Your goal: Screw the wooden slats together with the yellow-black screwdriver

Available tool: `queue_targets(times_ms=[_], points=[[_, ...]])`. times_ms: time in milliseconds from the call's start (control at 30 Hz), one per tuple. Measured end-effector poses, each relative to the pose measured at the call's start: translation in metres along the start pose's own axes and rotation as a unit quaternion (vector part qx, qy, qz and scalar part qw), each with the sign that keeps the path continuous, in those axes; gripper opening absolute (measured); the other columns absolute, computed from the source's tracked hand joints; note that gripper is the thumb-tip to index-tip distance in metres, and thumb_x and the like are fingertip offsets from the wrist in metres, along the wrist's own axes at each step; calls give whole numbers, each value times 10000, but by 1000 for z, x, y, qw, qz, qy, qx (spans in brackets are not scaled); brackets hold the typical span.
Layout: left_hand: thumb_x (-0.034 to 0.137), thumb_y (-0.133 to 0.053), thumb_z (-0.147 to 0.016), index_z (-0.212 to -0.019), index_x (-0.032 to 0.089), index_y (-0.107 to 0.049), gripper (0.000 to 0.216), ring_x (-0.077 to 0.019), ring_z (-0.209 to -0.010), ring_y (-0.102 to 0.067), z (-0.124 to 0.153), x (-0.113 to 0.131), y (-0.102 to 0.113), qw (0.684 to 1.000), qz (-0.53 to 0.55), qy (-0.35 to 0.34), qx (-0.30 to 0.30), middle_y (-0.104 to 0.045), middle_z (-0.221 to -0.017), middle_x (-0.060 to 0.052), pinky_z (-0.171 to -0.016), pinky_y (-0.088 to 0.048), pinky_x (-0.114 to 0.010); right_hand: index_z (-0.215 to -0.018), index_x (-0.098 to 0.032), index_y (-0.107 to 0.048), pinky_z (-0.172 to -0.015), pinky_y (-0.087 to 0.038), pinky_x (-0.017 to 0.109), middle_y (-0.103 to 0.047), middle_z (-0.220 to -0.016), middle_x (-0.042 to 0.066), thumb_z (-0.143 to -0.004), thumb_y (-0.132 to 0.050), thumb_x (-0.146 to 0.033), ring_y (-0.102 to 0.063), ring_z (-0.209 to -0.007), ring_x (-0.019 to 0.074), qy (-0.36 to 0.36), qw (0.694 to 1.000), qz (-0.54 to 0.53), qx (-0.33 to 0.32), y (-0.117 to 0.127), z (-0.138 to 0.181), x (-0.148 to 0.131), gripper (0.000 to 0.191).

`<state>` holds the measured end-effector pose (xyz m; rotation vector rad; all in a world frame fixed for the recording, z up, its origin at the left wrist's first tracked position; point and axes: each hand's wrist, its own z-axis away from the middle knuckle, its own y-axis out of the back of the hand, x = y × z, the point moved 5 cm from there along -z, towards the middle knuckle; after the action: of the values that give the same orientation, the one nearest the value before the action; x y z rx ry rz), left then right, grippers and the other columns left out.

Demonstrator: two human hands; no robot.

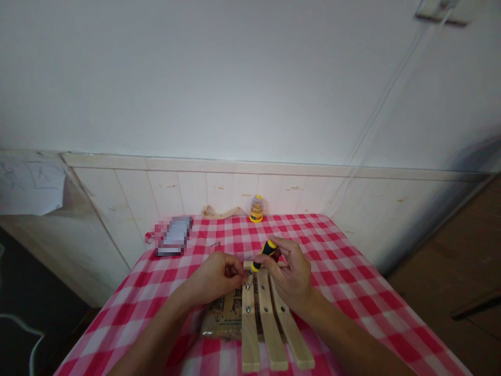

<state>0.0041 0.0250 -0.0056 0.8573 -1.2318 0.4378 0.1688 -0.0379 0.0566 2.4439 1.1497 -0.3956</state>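
Note:
My right hand (291,277) grips a black and yellow screwdriver (264,254), its tip angled down onto the far end of a wooden slat piece (266,329). That piece is made of three pale slats joined by screws, and it lies on the red and white checked tablecloth (344,282). My left hand (217,277) pinches at the slat's far end beside the screwdriver tip; what its fingers hold is too small to tell. A brown printed paper bag (221,316) lies under the slats.
A yellow bit holder jar (256,209) stands at the table's far edge, with a beige strap (221,212) beside it. A blurred dark object (173,236) lies far left. A small metal hex key (215,244) rests near it. A white panelled wall is behind.

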Motion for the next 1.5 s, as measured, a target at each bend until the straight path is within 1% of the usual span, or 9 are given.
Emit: queue_targets(times_ms=[67, 167, 333, 433, 567, 667, 800, 1167, 1500], points=[[340, -691, -701, -820, 135, -704, 237, -103, -594, -512, 1, 1, 0, 1000, 20, -1, -14, -634, -686, 9, -549, -358, -217, -1166, -218, -619, -519, -555, 253, -719, -749, 13, -930, -710, -433, -663, -567, 149, -2, 1000, -2, -4, 0, -1, -1, 332], [307, -731, -657, -855, 126, -725, 268, -80, -528, -419, 2, 0, -1, 1000, 8, 13, -27, -538, -591, 52, -490, -283, -208, -1173, -220, -613, -513, -546, 251, -717, -751, 13, -935, -702, -438, -660, -566, 147, -1, 1000, -1, -8, 0, -2, -3, 334], [339, -728, -680, -872, 116, -769, 297, -65, -483, -344, 2, -1, -5, 999, -1, 24, -38, -491, -535, 59, -469, -229, -211, -1149, -212, -635, -506, -543, 246, -712, -725, 10, -936, -703, -429, -655, -543, 142, 11, 1000, 16, -8, 0, -3, -6, 312], [325, -715, -692, -882, 125, -792, 287, -57, -474, -347, 3, -1, -9, 998, 20, 28, -50, -522, -542, 50, -472, -230, -205, -1146, -211, -653, -488, -533, 241, -694, -669, -8, -926, -722, -400, -646, -522, 143, 12, 1000, 23, -15, 0, -4, -7, 298], [315, -709, -702, -881, 143, -816, 271, -67, -501, -410, 3, -2, -11, 997, 45, 27, -62, -624, -608, 17, -493, -284, -202, -1154, -214, -658, -494, -540, 241, -721, -707, 2, -927, -724, -382, -652, -526, 140, 16, 999, 33, -17, 1, -6, -10, 290], [316, -730, -701, -875, 153, -824, 257, -77, -529, -457, 2, -4, -11, 997, 52, 19, -61, -681, -659, -4, -515, -323, -203, -1163, -208, -648, -458, -513, 222, -702, -655, -16, -941, -706, -392, -634, -494, 131, 31, 999, 33, -24, 0, -6, -13, 295], [327, -749, -689, -881, 157, -826, 268, -88, -551, -492, 1, -5, -10, 997, 52, 31, -57, -717, -699, -19, -535, -349, -206, -1152, -208, -662, -477, -520, 222, -734, -702, 2, -940, -708, -396, -649, -512, 129, 50, 998, 29, -25, -2, -6, -16, 287], [329, -696, -741, -842, 147, -822, 243, -71, -524, -419, -1, -6, -11, 998, 29, 12, -55, -633, -616, 10, -513, -301, -195, -1143, -228, -695, -493, -536, 238, -708, -659, -10, -937, -708, -396, -656, -519, 144, 40, 998, 37, -43, -6, -5, -11, 266], [304, -676, -727, -766, 128, -797, 217, -71, -518, -367, -1, -5, -11, 998, 27, -1, -61, -521, -562, 37, -499, -261, -209, -1175, -227, -684, -528, -560, 228, -738, -738, 10, -935, -717, -337, -692, -580, 146, 28, 998, 8, -50, -9, -5, -9, 266]])
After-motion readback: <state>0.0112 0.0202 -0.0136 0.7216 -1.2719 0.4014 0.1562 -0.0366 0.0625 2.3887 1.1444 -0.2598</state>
